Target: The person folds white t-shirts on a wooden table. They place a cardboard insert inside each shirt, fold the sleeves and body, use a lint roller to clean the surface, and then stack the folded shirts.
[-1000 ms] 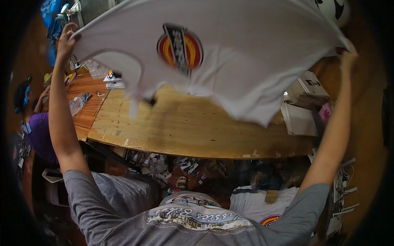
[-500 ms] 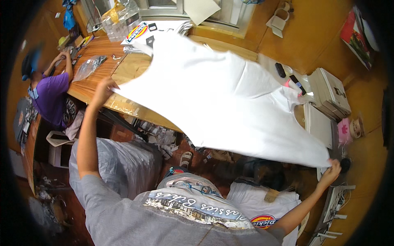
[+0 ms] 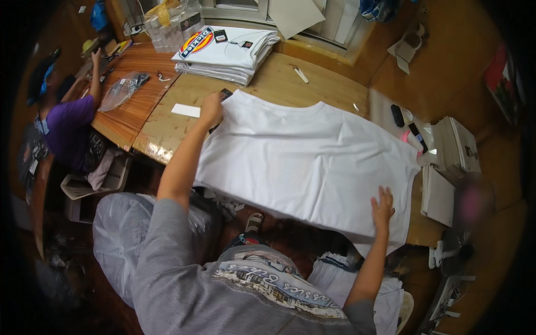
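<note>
A white T-shirt (image 3: 301, 156) lies spread over the table, its near edge hanging past the front edge. My left hand (image 3: 210, 110) is closed at the shirt's far left corner, gripping the fabric there; its fingertips are partly hidden. A small black item (image 3: 225, 94) shows right beside its fingers, too little of it visible to name. Toward the shirt's right end, my right hand (image 3: 382, 207) rests on the cloth, fingers spread.
Folded white shirts (image 3: 229, 56) are stacked at the back of the table (image 3: 329, 81), near a white paper strip (image 3: 186, 110). A co-worker in a purple top (image 3: 70, 131) sits at left. Boxes (image 3: 455, 145) stand at right; a plastic-covered bundle (image 3: 120, 234) is below.
The T-shirt has come down from the air onto the table. My left hand has moved right; my right hand has let go of the corner, moved left and opened on the cloth.
</note>
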Available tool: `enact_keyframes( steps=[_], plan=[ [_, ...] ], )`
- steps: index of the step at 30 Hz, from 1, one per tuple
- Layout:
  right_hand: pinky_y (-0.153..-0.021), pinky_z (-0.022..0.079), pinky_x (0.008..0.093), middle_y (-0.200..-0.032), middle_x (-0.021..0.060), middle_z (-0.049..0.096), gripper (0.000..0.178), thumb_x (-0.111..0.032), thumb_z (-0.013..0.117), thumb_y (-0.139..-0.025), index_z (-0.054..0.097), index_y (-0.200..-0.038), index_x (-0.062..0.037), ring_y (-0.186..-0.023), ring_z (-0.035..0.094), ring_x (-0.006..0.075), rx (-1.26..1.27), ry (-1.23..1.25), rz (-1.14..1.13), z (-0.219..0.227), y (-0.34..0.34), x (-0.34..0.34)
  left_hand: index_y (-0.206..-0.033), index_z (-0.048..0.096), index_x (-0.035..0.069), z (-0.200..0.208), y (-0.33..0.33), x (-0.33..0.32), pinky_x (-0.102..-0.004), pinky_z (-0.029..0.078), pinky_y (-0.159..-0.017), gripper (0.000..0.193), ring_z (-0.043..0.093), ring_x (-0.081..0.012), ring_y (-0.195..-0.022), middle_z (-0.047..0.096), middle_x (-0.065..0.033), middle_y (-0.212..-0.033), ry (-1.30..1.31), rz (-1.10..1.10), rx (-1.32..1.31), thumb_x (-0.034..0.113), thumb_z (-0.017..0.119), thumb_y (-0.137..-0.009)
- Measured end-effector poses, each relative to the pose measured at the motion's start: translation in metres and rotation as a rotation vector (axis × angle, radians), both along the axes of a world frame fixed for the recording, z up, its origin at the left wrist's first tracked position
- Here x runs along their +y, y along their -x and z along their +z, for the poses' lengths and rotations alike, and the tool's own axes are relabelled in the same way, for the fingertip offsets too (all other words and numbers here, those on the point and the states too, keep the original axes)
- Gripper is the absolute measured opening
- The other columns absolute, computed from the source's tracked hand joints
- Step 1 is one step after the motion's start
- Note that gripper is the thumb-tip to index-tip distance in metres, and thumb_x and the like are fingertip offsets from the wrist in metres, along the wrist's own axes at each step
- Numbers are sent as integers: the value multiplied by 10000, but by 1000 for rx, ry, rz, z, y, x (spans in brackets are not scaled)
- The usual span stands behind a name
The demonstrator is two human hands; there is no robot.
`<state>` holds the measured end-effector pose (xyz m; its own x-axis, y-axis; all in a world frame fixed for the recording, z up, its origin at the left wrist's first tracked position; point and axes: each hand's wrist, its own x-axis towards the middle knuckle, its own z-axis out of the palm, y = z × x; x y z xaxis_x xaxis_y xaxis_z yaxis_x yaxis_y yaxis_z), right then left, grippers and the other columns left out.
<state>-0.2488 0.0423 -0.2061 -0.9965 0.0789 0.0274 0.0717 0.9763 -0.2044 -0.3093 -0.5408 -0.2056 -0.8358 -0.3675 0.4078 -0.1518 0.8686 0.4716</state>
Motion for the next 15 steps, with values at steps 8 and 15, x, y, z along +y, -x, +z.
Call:
enact_keyframes(
  steps=[8, 15],
  plan=[
    [-944, 139, 569, -1351, -2, 246, 411, -346, 413, -836, 378, -1239, -269, -1244, 188, 275, 59, -133, -86, -22, 6, -2, -947, 484, 1, -16, 74, -8, -376, 384, -780, 277, 510, -311, -895, 532, -180, -1012, -217, 185, -39, 226, 348, -858],
    [-948, 139, 554, -1349, 32, 248, 438, -349, 429, -828, 371, -1248, -238, -1240, 191, 288, 55, -160, -63, -17, -7, -18, -859, 550, 6, -23, 64, -5, -421, 358, -777, 313, 442, -328, -943, 491, -187, -968, 224, -307, -115, 277, 609, -713]
  ],
)
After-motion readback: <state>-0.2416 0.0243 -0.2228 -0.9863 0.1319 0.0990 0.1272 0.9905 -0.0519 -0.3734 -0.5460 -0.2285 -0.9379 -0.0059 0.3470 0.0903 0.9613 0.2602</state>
